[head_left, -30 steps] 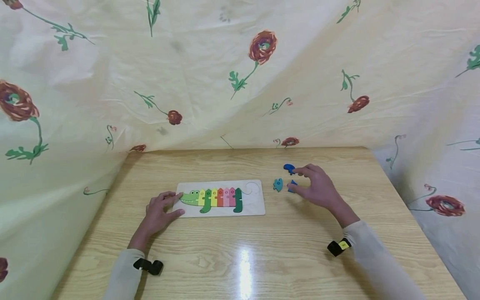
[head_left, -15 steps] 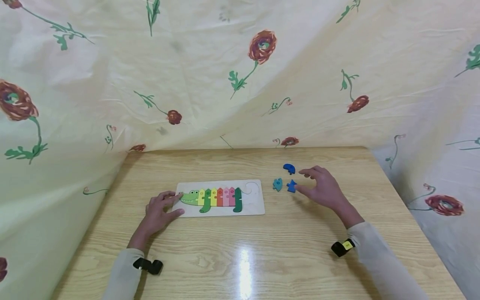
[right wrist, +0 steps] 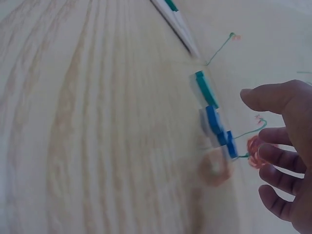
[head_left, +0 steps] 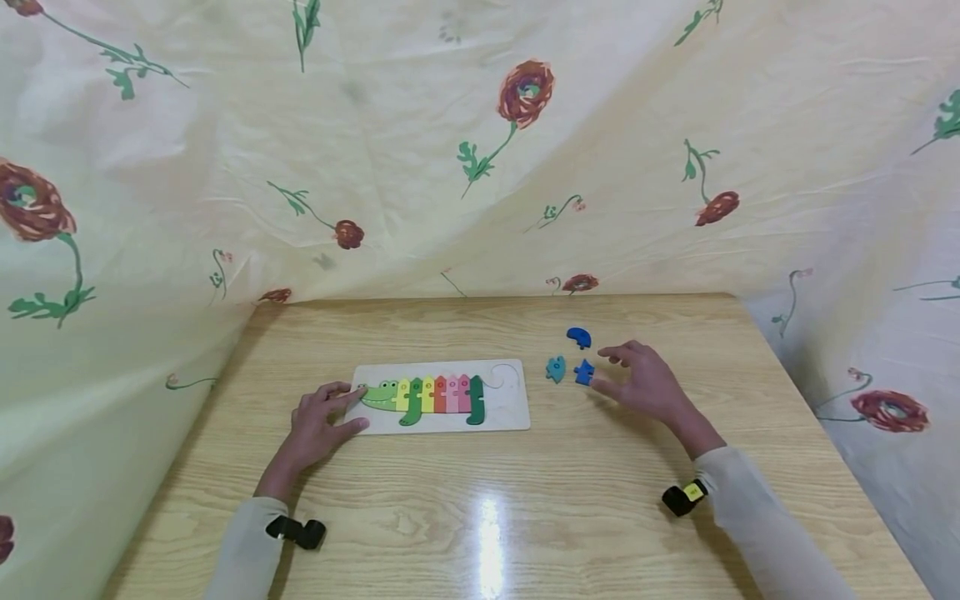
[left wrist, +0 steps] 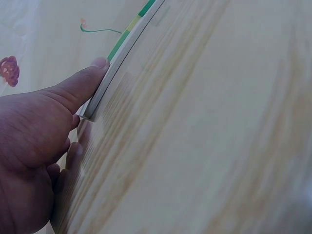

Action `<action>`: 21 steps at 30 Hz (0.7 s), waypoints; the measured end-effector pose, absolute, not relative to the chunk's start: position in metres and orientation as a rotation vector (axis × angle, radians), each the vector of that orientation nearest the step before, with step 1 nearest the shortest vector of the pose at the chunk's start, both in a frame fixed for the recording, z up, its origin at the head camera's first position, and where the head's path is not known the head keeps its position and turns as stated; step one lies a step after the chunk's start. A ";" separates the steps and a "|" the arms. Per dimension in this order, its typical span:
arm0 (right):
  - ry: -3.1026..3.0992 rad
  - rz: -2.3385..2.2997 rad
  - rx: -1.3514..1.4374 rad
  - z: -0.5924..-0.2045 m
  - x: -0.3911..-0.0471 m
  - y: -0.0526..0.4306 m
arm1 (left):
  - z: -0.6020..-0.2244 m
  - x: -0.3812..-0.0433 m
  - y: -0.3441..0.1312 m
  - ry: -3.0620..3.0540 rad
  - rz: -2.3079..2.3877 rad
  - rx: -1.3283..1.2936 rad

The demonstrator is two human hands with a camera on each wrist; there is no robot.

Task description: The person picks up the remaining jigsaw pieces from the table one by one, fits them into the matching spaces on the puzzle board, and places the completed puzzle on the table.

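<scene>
A white crocodile puzzle board (head_left: 513,408) lies flat, with a green head, yellow, red and pink numbered pieces and green legs in it; a tail outline is drawn at its right end. My left hand (head_left: 317,427) rests on the board's left end, thumb on the near corner, as the left wrist view also shows. Right of the board lie a teal piece (head_left: 555,369), a blue piece (head_left: 584,372) and a curved dark blue piece (head_left: 579,337). Just right of them is my right hand (head_left: 641,383), fingers apart and holding nothing; its thumb is closest to the blue piece.
The wooden table (head_left: 420,517) carries the board and pieces. Behind it and at both sides hangs a flowered cloth (head_left: 405,150). Each wrist wears a small black camera, one at the left wrist (head_left: 297,532) and one at the right (head_left: 684,497).
My right hand has drawn back a little to the right from the blue pieces, uncovering them. The pieces have hardly moved. My left hand and the board stay put.
</scene>
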State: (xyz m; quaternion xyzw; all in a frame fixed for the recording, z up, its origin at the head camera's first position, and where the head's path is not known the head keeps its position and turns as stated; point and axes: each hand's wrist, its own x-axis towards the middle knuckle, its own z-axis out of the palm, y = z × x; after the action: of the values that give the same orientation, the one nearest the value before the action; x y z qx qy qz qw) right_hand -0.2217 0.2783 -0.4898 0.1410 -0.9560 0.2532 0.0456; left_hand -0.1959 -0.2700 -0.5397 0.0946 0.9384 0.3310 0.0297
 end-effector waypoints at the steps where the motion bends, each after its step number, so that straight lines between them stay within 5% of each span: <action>1: -2.926 0.765 0.434 -0.492 -0.223 0.279 | -0.540 -0.196 -0.270 2.895 1.020 0.290; 21: -2.953 0.773 0.403 -0.515 -0.238 0.278 | -0.540 -0.196 -0.270 2.899 1.021 0.286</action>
State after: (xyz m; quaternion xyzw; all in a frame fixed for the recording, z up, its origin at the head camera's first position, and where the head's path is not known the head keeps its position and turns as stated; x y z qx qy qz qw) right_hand -0.2381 0.2776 -0.5154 0.1310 -0.9586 0.2508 0.0311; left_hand -0.1955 -0.2702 -0.5399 0.0927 0.9387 0.3308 0.0273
